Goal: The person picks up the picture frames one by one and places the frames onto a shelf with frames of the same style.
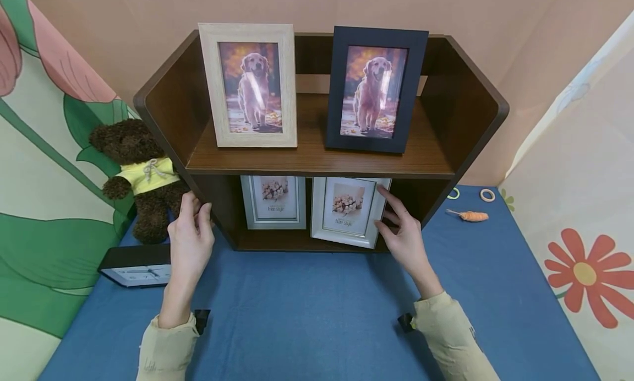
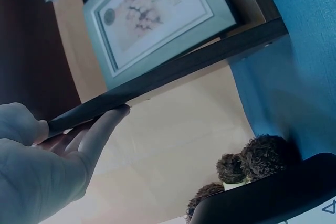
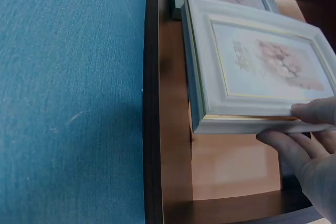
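Observation:
My right hand (image 1: 403, 232) grips the right edge of a white picture frame (image 3: 215, 77), thumb on its front and fingers behind. In the head view this frame tilts slightly inside the lower level of a dark brown shelf (image 1: 322, 163). Beside it on that level stands a pale blue-green picture frame (image 2: 100, 35). With the thumb on one side and fingers on the other, my left hand (image 1: 190, 235) holds the front edge of the shelf's left side panel (image 2: 152, 77). On the upper level stand a cream picture frame (image 1: 208, 83) and a dark blue one (image 1: 418, 83), both with dog photos.
A brown teddy bear (image 1: 148, 174) in a yellow top leans left of the shelf, behind a black clock (image 1: 136, 265). A carrot-shaped item (image 1: 474, 216) and two small rings, one tan (image 1: 487, 195), lie to the right on the blue cloth (image 1: 307, 309).

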`<action>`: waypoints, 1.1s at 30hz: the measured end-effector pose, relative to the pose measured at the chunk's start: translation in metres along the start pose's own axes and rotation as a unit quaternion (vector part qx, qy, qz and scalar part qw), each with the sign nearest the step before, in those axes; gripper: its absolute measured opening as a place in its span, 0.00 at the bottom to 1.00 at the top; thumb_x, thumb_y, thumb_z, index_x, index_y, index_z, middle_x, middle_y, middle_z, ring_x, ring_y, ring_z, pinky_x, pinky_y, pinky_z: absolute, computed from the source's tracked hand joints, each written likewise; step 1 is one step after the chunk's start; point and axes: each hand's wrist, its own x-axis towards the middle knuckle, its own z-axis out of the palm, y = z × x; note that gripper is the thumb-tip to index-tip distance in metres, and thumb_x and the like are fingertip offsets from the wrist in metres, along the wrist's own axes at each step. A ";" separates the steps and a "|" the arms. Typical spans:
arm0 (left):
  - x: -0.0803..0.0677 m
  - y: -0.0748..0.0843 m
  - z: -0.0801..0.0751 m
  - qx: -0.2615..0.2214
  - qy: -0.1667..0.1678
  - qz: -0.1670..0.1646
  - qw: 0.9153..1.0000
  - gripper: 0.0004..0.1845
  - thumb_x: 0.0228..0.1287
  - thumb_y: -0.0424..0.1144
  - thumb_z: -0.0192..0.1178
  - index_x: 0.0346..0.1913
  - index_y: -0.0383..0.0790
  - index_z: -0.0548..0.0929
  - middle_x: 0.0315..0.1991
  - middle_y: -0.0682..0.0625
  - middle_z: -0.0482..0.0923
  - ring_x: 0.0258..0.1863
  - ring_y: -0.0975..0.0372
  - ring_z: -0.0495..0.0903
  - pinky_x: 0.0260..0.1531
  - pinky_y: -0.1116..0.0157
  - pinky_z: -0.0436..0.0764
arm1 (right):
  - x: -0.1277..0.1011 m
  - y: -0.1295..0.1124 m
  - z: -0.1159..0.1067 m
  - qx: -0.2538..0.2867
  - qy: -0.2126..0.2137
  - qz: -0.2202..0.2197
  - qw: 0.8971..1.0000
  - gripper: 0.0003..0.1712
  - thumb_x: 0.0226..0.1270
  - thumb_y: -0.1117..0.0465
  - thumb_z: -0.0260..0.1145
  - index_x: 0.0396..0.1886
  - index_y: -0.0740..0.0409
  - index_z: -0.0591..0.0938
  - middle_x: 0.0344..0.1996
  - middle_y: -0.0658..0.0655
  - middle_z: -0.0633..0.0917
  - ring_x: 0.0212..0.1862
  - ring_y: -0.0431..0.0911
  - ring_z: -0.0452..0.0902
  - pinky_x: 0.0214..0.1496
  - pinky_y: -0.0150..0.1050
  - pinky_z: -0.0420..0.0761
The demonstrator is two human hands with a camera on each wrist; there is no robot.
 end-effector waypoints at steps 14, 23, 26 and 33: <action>0.001 0.001 0.000 -0.003 -0.001 -0.002 1.000 0.11 0.84 0.28 0.52 0.60 0.25 0.75 0.40 0.32 0.85 0.25 0.46 0.84 0.32 0.85 0.68 | 0.006 -0.001 0.006 -0.057 0.037 0.003 0.998 0.45 0.71 0.83 0.63 0.83 0.48 0.70 0.78 0.60 0.72 0.24 0.53 0.82 0.52 0.53 0.83; -0.001 0.001 0.000 -0.003 0.001 -0.002 1.000 0.11 0.84 0.27 0.52 0.61 0.25 0.75 0.42 0.32 0.86 0.25 0.47 0.83 0.32 0.85 0.68 | 0.012 0.004 0.010 -0.048 0.043 0.033 0.997 0.44 0.73 0.82 0.61 0.83 0.48 0.68 0.80 0.65 0.67 0.46 0.64 0.88 0.48 0.56 0.82; -0.001 0.001 0.000 -0.002 0.003 -0.003 1.000 0.11 0.84 0.28 0.52 0.60 0.25 0.75 0.41 0.32 0.86 0.25 0.48 0.83 0.32 0.85 0.68 | 0.014 0.008 0.011 -0.028 0.037 0.045 0.998 0.43 0.75 0.82 0.60 0.83 0.49 0.68 0.81 0.65 0.65 0.71 0.68 0.72 0.60 0.62 0.82; 0.000 0.000 0.001 0.003 0.003 -0.004 1.000 0.11 0.85 0.29 0.52 0.60 0.26 0.75 0.38 0.34 0.84 0.24 0.46 0.83 0.31 0.83 0.68 | 0.022 0.019 0.015 -0.002 0.026 0.056 0.998 0.42 0.76 0.82 0.59 0.84 0.52 0.66 0.82 0.64 0.62 0.74 0.68 0.69 0.66 0.64 0.76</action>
